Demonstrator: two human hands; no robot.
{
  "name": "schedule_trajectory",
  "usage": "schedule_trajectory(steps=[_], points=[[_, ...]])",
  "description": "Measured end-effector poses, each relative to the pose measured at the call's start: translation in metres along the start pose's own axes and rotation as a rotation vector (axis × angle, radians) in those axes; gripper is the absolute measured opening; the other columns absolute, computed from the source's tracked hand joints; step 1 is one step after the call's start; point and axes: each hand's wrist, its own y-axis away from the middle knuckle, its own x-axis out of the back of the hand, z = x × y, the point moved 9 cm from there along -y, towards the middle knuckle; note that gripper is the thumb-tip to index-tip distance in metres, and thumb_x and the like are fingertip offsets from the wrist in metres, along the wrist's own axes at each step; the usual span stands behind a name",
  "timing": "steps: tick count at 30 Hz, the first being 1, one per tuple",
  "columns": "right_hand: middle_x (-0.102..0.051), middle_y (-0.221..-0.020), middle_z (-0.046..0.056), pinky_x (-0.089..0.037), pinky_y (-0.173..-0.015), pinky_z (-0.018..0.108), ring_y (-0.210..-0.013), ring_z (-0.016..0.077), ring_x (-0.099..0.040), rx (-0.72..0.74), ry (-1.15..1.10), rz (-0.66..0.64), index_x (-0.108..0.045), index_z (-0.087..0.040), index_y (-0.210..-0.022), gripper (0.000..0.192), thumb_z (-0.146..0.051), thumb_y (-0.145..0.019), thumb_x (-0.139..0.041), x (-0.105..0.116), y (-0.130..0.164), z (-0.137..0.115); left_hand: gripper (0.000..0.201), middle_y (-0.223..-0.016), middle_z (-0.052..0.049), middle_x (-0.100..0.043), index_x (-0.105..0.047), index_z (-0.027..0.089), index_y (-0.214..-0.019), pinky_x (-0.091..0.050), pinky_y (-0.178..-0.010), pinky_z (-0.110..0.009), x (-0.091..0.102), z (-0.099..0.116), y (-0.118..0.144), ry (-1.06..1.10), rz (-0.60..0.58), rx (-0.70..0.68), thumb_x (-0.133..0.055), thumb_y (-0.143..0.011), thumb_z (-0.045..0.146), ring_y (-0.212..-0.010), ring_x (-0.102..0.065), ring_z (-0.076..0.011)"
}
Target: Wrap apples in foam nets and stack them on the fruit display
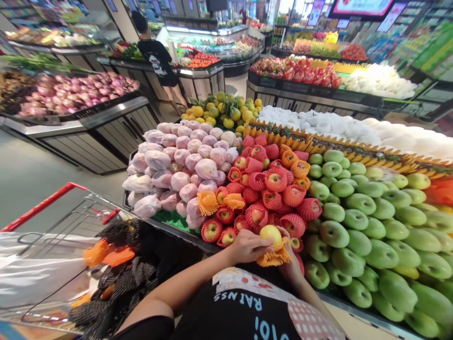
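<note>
Left hand (247,246) and right hand (292,264) are jointly clasping a yellow apple (271,233), sitting in an orange net (274,258) at the display's front edge. Shirt (247,307) is reading "RAINS".

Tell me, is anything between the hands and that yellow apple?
Nothing visible. The left hand lies right on the yellow apple, and the right hand cups it from below through the orange foam net, which sits only half around the fruit.
</note>
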Motion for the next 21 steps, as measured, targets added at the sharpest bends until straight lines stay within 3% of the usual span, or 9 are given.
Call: schedule_trajectory(steps=[3, 5, 9, 12, 17, 21], points=[[-0.071, -0.116, 0.003, -0.055, -0.100, 0.044, -0.112, 0.0270, -0.068, -0.059, -0.097, -0.037, -0.056, -0.036, -0.133, 0.053, -0.063, -0.088, -0.063, -0.006, -0.001, 0.004, 0.035, -0.055, -0.003, -0.065, -0.079, 0.015, -0.088, -0.038, -0.048, -0.021, -0.008, -0.014, 0.001, 0.170, -0.038, 0.204, -0.061, -0.094, 0.044, -0.046, -0.052, -0.0098], [-0.072, -0.112, 0.003, -0.056, -0.097, 0.045, -0.109, 0.0274, -0.070, -0.105, -0.135, -0.063, -0.059, -0.035, -0.130, 0.054, -0.065, -0.085, -0.065, -0.010, -0.001, 0.007, 0.039, -0.058, -0.003, -0.064, -0.077, 0.014, -0.083, -0.038, -0.049, -0.021, -0.010, -0.027, 0.003, 0.301, 0.001, 0.384, -0.064, -0.090, 0.050, -0.049, -0.051, -0.0096], [-0.075, -0.113, 0.004, -0.060, -0.092, 0.045, -0.106, 0.0289, -0.072, -0.127, -0.018, -0.088, -0.069, -0.035, -0.116, 0.050, -0.069, -0.078, -0.070, -0.009, -0.005, 0.016, 0.048, -0.064, -0.001, -0.061, -0.069, 0.013, -0.074, -0.042, -0.057, -0.022, -0.004, -0.056, 0.009, 0.537, 0.308, 0.674, -0.073, -0.079, 0.061, -0.058, -0.052, -0.0104], [-0.078, -0.112, 0.005, -0.061, -0.091, 0.047, -0.110, 0.0300, -0.073, -0.027, 0.178, -0.084, -0.072, -0.036, -0.115, 0.056, -0.078, -0.085, -0.052, -0.005, -0.012, 0.016, 0.048, -0.068, 0.000, -0.062, -0.067, 0.014, -0.075, -0.043, -0.061, -0.024, -0.003, -0.074, 0.018, 0.583, 0.487, 0.779, -0.076, -0.073, 0.062, -0.062, -0.053, -0.0120], [-0.080, -0.092, 0.005, -0.062, -0.090, 0.051, -0.098, 0.0288, -0.076, 0.104, 0.324, -0.188, -0.077, -0.037, -0.115, 0.077, -0.075, -0.096, -0.012, -0.011, -0.018, 0.008, 0.050, -0.065, 0.000, -0.059, -0.063, 0.015, -0.067, -0.040, -0.063, -0.028, -0.020, -0.097, 0.028, 0.492, 0.415, 0.856, -0.075, -0.069, 0.064, -0.063, -0.051, -0.0140], [-0.080, -0.100, 0.007, -0.062, -0.090, 0.051, -0.093, 0.0292, -0.077, 0.250, 0.437, -0.212, -0.070, -0.036, -0.130, 0.078, -0.067, -0.099, -0.006, -0.018, -0.021, -0.003, 0.059, -0.065, 0.002, -0.054, -0.059, 0.017, -0.066, -0.039, -0.064, -0.028, -0.039, -0.109, 0.033, 0.543, 0.321, 0.851, -0.069, -0.070, 0.074, -0.065, -0.049, -0.0138]])
